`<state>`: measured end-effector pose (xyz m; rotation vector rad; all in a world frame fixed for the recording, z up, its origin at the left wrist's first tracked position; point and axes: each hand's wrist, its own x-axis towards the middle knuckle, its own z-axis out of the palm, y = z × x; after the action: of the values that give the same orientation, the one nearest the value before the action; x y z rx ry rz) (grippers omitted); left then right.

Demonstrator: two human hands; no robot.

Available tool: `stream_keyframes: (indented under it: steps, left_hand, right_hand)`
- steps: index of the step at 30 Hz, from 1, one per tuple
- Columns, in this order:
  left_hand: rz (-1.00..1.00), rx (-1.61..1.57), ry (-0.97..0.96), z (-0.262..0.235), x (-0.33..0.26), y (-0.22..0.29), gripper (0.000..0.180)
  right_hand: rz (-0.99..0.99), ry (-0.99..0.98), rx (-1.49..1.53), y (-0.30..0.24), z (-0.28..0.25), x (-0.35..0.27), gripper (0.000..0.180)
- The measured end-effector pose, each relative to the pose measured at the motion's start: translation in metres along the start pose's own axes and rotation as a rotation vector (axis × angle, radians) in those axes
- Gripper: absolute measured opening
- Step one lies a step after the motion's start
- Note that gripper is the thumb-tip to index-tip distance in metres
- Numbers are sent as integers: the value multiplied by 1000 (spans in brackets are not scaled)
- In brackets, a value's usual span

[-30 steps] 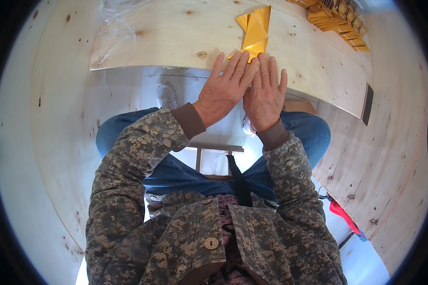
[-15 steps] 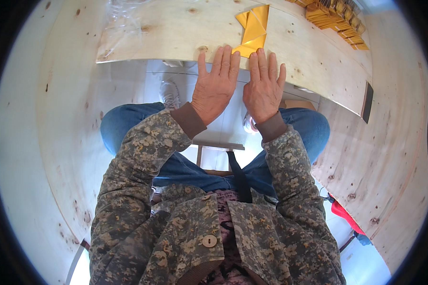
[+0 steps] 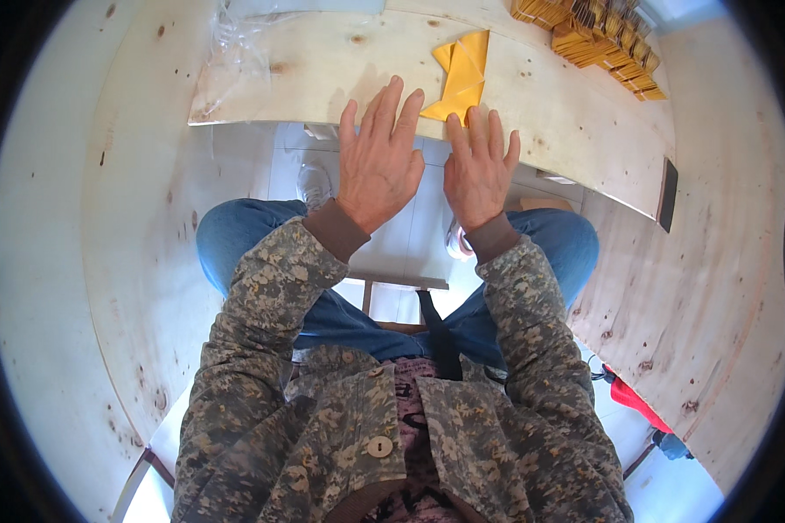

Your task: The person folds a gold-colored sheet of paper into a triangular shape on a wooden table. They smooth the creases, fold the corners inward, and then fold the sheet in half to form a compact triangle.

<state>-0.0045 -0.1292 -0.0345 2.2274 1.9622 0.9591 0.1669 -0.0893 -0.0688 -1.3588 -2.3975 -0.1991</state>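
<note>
A shiny golden-yellow folded paper piece (image 3: 462, 74) lies on the pale wooden table (image 3: 323, 70), its lower end by the near edge. Over that lower end rest the fingertips of my right hand (image 3: 478, 174), palm down with the fingers stretched. To the left, my left hand (image 3: 377, 161) is spread with the thumb out, apart from the paper, and nothing is in it. Part of the paper's lower end is hidden behind the right fingers.
Stacks of golden folded paper (image 3: 584, 39) stand at the table's far right. Clear crumpled plastic film (image 3: 240, 57) lies at the far left. Tall wooden panels (image 3: 715, 218) flank both sides. Below the table edge are my knees, in blue jeans (image 3: 253, 235).
My left hand has lifted away from the paper and moved left, its fingers spreading. The right hand stays at the paper's lower end. The whole view has shifted slightly.
</note>
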Motion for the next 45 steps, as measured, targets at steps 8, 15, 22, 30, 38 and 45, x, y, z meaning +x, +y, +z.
stream_keyframes:
  steps: [8,15,22,30,38,45]
  left_hand:
    - [-91,-285,176,1,17,-5,54]
    - [-367,-668,164,11,29,-21,39]
    - [-510,-893,162,13,31,-30,32]
    - [-789,-1162,245,13,27,-2,54]
    - [-695,-1510,110,-1,46,-15,37]
    - [-612,-1343,212,-13,71,-15,16]
  right_hand:
    - [-31,229,34,14,2,1,35]
    - [-125,298,210,26,0,7,27]
    - [-45,401,419,29,-21,8,21]
    - [790,394,1519,37,-39,30,16]
    - [802,110,2023,29,-23,40,6]
    - [710,5,1829,38,-18,63,4]
